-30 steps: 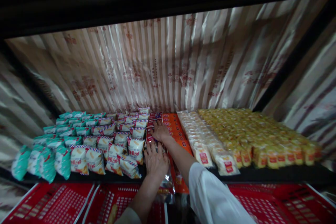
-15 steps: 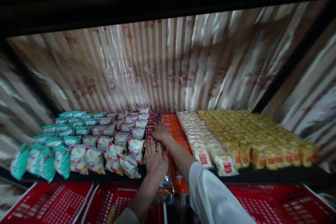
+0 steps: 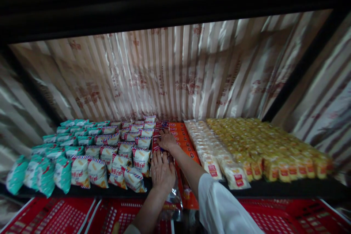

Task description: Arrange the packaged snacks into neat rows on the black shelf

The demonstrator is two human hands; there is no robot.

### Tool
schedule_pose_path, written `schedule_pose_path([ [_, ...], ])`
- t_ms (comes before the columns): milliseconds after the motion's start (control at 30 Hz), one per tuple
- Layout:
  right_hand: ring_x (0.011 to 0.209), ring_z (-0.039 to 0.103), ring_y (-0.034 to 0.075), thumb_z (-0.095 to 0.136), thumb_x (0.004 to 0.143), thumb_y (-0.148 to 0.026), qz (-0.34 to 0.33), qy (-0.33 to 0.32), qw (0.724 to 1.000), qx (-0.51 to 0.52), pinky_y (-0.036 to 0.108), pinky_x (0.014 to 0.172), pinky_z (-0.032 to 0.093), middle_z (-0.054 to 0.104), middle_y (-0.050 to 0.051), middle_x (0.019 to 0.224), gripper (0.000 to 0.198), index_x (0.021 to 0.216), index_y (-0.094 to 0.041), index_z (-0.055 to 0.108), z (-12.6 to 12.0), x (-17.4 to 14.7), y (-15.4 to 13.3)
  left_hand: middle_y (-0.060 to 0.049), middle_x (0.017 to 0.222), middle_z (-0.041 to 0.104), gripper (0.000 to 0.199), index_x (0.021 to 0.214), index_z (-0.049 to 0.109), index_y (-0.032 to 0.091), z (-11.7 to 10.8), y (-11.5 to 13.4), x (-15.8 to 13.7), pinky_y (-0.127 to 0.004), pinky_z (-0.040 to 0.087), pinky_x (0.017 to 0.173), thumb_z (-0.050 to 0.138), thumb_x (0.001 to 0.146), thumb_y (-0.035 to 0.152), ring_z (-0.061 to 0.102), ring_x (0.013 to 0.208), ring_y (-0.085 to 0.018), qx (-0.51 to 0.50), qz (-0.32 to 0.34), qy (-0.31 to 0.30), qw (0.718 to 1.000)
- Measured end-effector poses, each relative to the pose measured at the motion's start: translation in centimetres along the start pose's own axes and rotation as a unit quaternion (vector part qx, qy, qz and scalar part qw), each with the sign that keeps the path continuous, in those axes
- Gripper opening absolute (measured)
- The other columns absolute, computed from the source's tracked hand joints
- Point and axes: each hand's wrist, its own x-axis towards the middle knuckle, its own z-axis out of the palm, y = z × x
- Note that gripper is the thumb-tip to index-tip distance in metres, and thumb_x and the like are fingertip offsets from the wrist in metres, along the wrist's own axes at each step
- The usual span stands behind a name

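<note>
A column of dark red snack packets (image 3: 162, 124) runs from back to front along the middle of the shelf. My left hand (image 3: 162, 171) lies palm down on the nearer packets, fingers spread and pointing to the back. Farther in, my right hand (image 3: 166, 141) rests flat on the same column, its fingers stretched out. Both hands hide part of the packets beneath them. Beside the column on the right lie orange packets (image 3: 181, 135), partly covered by my right forearm. White bags with striped tops (image 3: 141, 161) stand close on the left.
Teal bags (image 3: 62, 175) stand at the far left of the black shelf (image 3: 109, 193). Clear-wrapped white packs (image 3: 211, 166) and yellow packs (image 3: 287, 153) fill the right side. Red baskets (image 3: 55, 214) sit below the front edge. Striped sheeting (image 3: 175, 76) hangs behind.
The view has tilted slightly, so the shelf and goods sit a little lower in the picture. Both hands remain on the dark red packets, with hardly any shift.
</note>
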Motion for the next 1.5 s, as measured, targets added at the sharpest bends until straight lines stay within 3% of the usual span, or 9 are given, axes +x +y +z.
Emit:
schedule_pose_path([
  [100, 0.127, 0.042, 0.027, 0.046, 0.084, -0.034, -0.005, 0.006, 1.0, 0.006, 0.04, 0.103, 0.031, 0.05, 0.018, 0.133, 0.046, 0.124, -0.014, 0.05, 0.2, -0.1, 0.0, -0.018, 0.137, 0.048, 0.044, 0.127, 0.052, 0.01, -0.2, 0.0, 0.0, -0.047, 0.032, 0.107, 0.043, 0.085, 0.02, 0.039, 0.13, -0.032, -0.002, 0.0, 0.005, 1.0],
  [267, 0.137, 0.025, 0.026, 0.043, 0.087, -0.034, -0.011, 0.023, 0.999, 0.02, 0.041, 0.11, 0.022, 0.039, 0.018, 0.143, 0.048, 0.128, -0.011, 0.047, 0.6, -0.2, 0.2, -0.018, 0.136, 0.048, 0.042, 0.124, 0.054, 0.012, -0.2, -0.1, 0.0, -0.047, 0.032, 0.106, 0.044, 0.084, 0.022, 0.04, 0.128, -0.032, -0.004, 0.012, 0.016, 1.0],
  [433, 0.14, 0.019, 0.023, 0.04, 0.089, -0.035, -0.02, 0.056, 0.997, 0.04, 0.039, 0.112, 0.019, 0.033, 0.014, 0.147, 0.043, 0.125, -0.013, 0.052, 0.0, -1.0, 0.8, -0.02, 0.138, 0.045, 0.042, 0.124, 0.055, 0.012, 0.3, -0.3, -0.2, -0.047, 0.033, 0.105, 0.043, 0.087, 0.026, 0.037, 0.13, -0.033, -0.009, 0.013, 0.035, 0.999],
  [633, 0.137, 0.029, 0.022, 0.039, 0.09, -0.031, -0.027, 0.086, 0.995, 0.048, 0.034, 0.111, 0.025, 0.037, 0.012, 0.145, 0.04, 0.123, -0.015, 0.054, -0.7, -2.6, 1.6, -0.02, 0.141, 0.041, 0.045, 0.13, 0.05, 0.01, -0.3, -0.2, -0.3, -0.048, 0.033, 0.105, 0.038, 0.089, 0.024, 0.03, 0.135, -0.032, -0.015, 0.021, 0.021, 0.999],
  [800, 0.13, 0.041, 0.021, 0.039, 0.09, -0.03, -0.029, 0.104, 0.992, 0.063, 0.033, 0.105, 0.035, 0.045, 0.012, 0.139, 0.035, 0.115, -0.017, 0.059, -0.8, -3.8, 1.9, -0.02, 0.144, 0.038, 0.045, 0.129, 0.051, 0.008, -0.3, -0.7, -0.1, -0.048, 0.026, 0.11, 0.035, 0.091, 0.026, 0.029, 0.136, -0.03, -0.023, 0.035, 0.016, 0.999],
  [967, 0.124, 0.047, 0.018, 0.036, 0.09, -0.026, -0.032, 0.119, 0.988, 0.089, 0.029, 0.104, 0.037, 0.048, 0.01, 0.137, 0.035, 0.111, -0.017, 0.062, -0.5, -5.1, 2.1, -0.019, 0.147, 0.031, 0.05, 0.136, 0.041, 0.006, 0.3, -1.1, 0.0, -0.05, 0.02, 0.113, 0.036, 0.09, 0.025, 0.02, 0.139, -0.029, -0.035, 0.056, 0.037, 0.997],
  [1200, 0.129, 0.041, 0.02, 0.035, 0.088, -0.025, -0.018, 0.133, 0.984, 0.115, 0.036, 0.109, 0.034, 0.046, 0.01, 0.139, 0.037, 0.112, -0.016, 0.062, 0.4, -7.8, 2.3, -0.018, 0.149, 0.029, 0.05, 0.135, 0.038, 0.005, -0.8, -1.4, -2.3, -0.049, 0.028, 0.11, 0.035, 0.087, 0.017, 0.012, 0.14, -0.027, -0.094, 0.075, 0.034, 0.992],
  [1333, 0.128, 0.044, 0.018, 0.035, 0.086, -0.021, -0.018, 0.145, 0.98, 0.138, 0.034, 0.108, 0.036, 0.046, 0.009, 0.14, 0.038, 0.112, -0.017, 0.062, 0.0, -9.7, 2.3, -0.017, 0.147, 0.034, 0.05, 0.133, 0.041, 0.003, -1.6, -1.3, -4.2, -0.046, 0.028, 0.112, 0.033, 0.084, 0.011, 0.014, 0.14, -0.025, -0.142, 0.123, 0.029, 0.982],
  [1500, 0.124, 0.049, 0.02, 0.037, 0.084, -0.022, -0.028, 0.185, 0.959, 0.211, 0.035, 0.104, 0.041, 0.048, 0.012, 0.137, 0.036, 0.107, -0.014, 0.065, -0.8, -12.2, 2.0, -0.018, 0.141, 0.043, 0.05, 0.131, 0.043, 0.001, -2.5, -0.5, -6.1, -0.039, 0.031, 0.111, 0.033, 0.082, 0.009, 0.033, 0.135, -0.021, -0.222, 0.144, 0.014, 0.964],
])
